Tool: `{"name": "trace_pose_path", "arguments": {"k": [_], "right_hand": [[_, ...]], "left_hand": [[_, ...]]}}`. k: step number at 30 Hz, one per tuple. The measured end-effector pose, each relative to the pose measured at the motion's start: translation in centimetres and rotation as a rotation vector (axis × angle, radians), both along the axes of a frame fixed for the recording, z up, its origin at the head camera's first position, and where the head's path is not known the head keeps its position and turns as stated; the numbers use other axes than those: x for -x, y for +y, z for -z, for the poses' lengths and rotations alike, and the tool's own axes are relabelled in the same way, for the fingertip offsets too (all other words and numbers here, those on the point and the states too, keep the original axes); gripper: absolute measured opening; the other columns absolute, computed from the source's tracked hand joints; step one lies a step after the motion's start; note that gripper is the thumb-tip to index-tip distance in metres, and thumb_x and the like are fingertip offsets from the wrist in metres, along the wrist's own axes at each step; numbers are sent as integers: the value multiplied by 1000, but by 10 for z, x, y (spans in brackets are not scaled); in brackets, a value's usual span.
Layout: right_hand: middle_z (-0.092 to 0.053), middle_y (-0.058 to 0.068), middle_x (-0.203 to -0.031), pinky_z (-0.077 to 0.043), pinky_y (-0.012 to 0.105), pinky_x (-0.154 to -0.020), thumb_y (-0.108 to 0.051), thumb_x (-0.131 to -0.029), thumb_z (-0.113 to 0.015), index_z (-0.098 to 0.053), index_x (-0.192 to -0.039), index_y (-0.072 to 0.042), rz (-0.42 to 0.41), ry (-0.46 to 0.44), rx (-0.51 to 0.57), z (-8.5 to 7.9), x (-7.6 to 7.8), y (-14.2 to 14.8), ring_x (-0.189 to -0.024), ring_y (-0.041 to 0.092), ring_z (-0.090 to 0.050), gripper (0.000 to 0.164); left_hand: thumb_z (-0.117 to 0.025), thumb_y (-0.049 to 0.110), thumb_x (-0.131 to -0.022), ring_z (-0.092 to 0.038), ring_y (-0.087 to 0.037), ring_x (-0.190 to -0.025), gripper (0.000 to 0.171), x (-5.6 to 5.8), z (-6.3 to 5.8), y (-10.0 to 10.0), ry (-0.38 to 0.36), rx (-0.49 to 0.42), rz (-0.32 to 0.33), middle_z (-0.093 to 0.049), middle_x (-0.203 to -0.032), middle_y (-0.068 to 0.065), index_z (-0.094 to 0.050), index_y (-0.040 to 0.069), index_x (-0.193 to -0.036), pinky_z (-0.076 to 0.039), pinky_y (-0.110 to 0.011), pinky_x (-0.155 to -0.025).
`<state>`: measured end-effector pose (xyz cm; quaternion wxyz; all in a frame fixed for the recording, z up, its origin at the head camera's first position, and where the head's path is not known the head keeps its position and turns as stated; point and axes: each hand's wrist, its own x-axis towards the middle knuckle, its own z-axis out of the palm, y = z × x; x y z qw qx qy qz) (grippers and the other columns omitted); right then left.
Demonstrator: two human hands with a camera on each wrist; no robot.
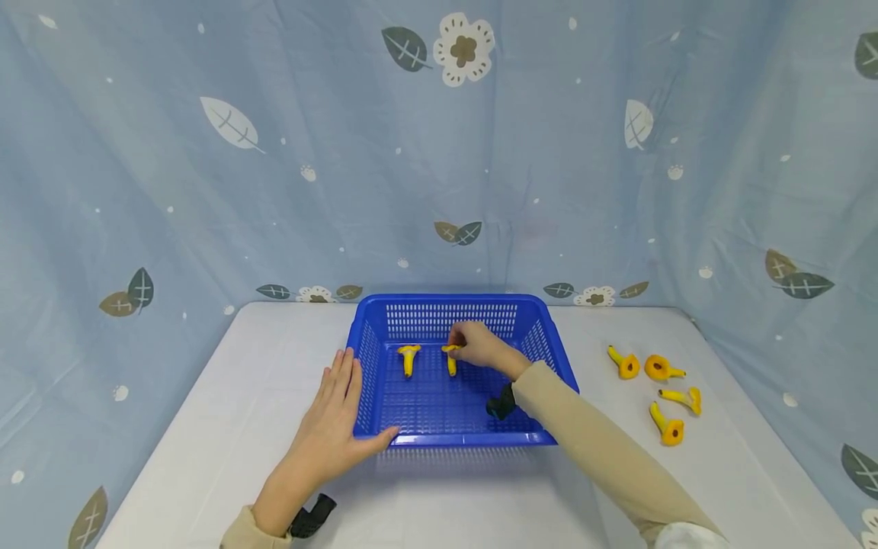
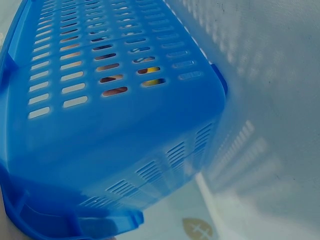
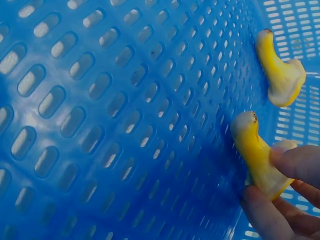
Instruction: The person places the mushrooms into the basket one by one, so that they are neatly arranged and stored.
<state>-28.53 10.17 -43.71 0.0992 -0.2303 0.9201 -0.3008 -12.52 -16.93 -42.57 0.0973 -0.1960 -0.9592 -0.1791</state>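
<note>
A blue plastic basket (image 1: 439, 440) with slotted walls stands on the table. Inside it, my right hand (image 1: 480, 347) pinches a yellow mushroom (image 1: 452, 366) by its cap between thumb and fingers, its stem pointing toward me. The right wrist view shows this mushroom (image 3: 252, 155) close against the basket floor. To its left in the basket lies another yellow mushroom (image 1: 408, 361), cap toward the back. My left hand (image 1: 332, 423) rests on the basket's left rim and front left corner, fingers straight and thumb along the front edge.
Right of the basket, several yellow-orange mushrooms (image 1: 663, 367) lie loose on the white table (image 1: 274, 358). A blue curtain (image 1: 329, 152) with leaf and flower prints hangs behind the table and along both sides. Each wrist carries a black strap mount (image 1: 312, 516).
</note>
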Motion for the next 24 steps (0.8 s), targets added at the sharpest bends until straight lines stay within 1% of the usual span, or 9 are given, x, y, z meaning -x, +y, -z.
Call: {"name": "trace_pose_path", "arguments": {"k": [5,10,14,17,19,22,24], "right_hand": [[-64,3,-85,-53,34,-72,-4,-88,-73,-66,-92,-5,-5,6,-11,-1,0,0,-78,16,-58,8],[-63,3,-85,-52,33,-72,-4,-89,-72,-66,-92,-5,-10,-3,-17,-1,1,1,-78,16,-56,7],[-64,3,-88,-53,33,-75,-6,-90,-72,-65,-93,-6,-10,-20,-23,1,2,1,-80,17,-56,8],[-65,3,-92,-55,34,-79,-7,-91,-71,-65,-96,-6,-21,-40,-22,0,1,2,-83,18,-58,8],[-66,5,-94,-55,35,-81,-6,-91,-71,-65,-99,-6,-44,-52,-18,0,1,2,-85,19,-59,10],[-67,6,-98,-56,36,-82,-7,-91,-70,-66,-105,-4,-65,-59,-17,-3,1,2,-89,20,-61,15],[-67,7,-100,-55,37,-82,-8,-91,-70,-65,-109,-2,-64,-58,-21,-5,2,3,-91,21,-61,20]], "left_hand": [[-63,70,-82,8,-33,-151,118,0,0,1,-4,3,-2,-2,-163,-25,-14,-9,-154,-8,-51,-122],[-63,70,-82,6,-33,-151,118,1,1,1,8,7,-1,-3,-163,-26,-15,-10,-154,-11,-53,-121],[-63,69,-82,4,-36,-151,117,0,2,2,18,5,3,-5,-162,-27,-16,-11,-153,-12,-54,-120],[-64,69,-82,3,-37,-151,116,0,2,2,24,2,5,-6,-162,-28,-17,-11,-153,-11,-52,-121],[-64,68,-82,3,-37,-151,116,-1,3,1,29,1,4,-6,-162,-28,-18,-12,-153,-10,-51,-121],[-64,68,-82,5,-35,-151,117,-1,4,0,27,4,2,-5,-162,-28,-17,-11,-153,-9,-51,-121],[-64,68,-82,6,-34,-151,117,0,4,-1,28,8,1,-4,-162,-27,-16,-11,-153,-10,-52,-121]]}}
